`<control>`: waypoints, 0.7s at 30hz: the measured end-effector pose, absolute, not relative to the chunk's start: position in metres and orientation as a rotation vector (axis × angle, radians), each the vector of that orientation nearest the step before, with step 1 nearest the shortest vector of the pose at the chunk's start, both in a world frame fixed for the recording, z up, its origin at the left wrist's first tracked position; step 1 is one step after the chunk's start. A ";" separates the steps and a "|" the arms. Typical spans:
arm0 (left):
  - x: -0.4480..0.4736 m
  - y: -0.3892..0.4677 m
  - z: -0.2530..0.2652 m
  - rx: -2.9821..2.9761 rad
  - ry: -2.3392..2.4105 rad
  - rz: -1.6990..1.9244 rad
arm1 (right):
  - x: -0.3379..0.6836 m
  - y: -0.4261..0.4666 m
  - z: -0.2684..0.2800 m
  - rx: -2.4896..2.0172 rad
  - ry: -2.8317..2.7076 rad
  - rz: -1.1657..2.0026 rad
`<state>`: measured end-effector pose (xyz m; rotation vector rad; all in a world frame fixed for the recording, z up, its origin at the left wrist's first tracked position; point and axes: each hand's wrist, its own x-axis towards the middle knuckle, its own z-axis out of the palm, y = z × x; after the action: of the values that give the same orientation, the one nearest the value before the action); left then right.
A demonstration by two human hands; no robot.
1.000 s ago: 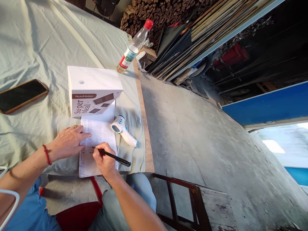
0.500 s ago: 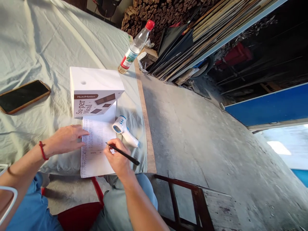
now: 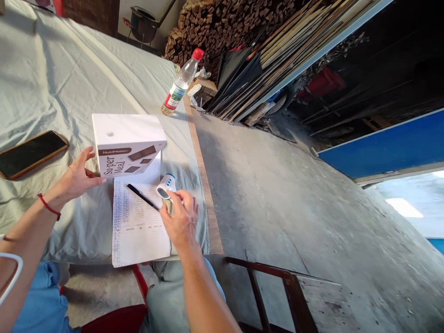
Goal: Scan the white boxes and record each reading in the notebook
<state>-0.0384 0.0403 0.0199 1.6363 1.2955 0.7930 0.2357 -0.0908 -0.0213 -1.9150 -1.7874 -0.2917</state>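
Observation:
A white NutriMotion box [image 3: 130, 132] stands on the upper end of a spiral notebook [image 3: 142, 245] with a printed table. My left hand [image 3: 74, 178], wearing a red cord bracelet, is at the box's left side, its thumb and fingers spread and the thumb near the lower front corner. My right hand [image 3: 182, 222] is over the white and blue infrared thermometer [image 3: 165, 186], fingers curled around its handle, which they hide. Its head with the small display remains visible. A black pen [image 3: 143, 196] lies slanted across the notebook, its lower end near my right thumb.
A phone in a brown case [image 3: 33, 155] lies at the left on the pale cloth [image 3: 58, 69]. A red-capped bottle [image 3: 176, 90] stands by the table's right edge. Beyond are stacked firewood [image 3: 222, 25], concrete floor [image 3: 263, 185] and a dark wooden frame [image 3: 277, 282].
The pen has left my right hand and lies on the notebook. My right hand has moved onto the thermometer; my left has gone from the notebook to the box's side. The view has shifted slightly.

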 end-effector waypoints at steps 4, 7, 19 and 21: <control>-0.035 0.045 0.021 1.556 1.212 0.778 | 0.258 -0.081 -0.026 -2.171 -1.733 -0.128; -0.033 0.044 0.023 1.542 1.208 0.814 | 0.266 -0.075 -0.028 -2.140 -1.667 0.167; -0.019 0.037 0.030 1.462 1.217 0.825 | 0.197 -0.055 0.003 -1.027 -1.029 1.264; -0.020 0.039 0.028 1.511 1.220 0.787 | 0.190 -0.047 0.003 -1.043 -0.974 1.319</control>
<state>-0.0204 0.0385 0.0283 1.5114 1.2201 0.7870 0.1902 -0.0466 0.0025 -1.0435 -0.9735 1.3195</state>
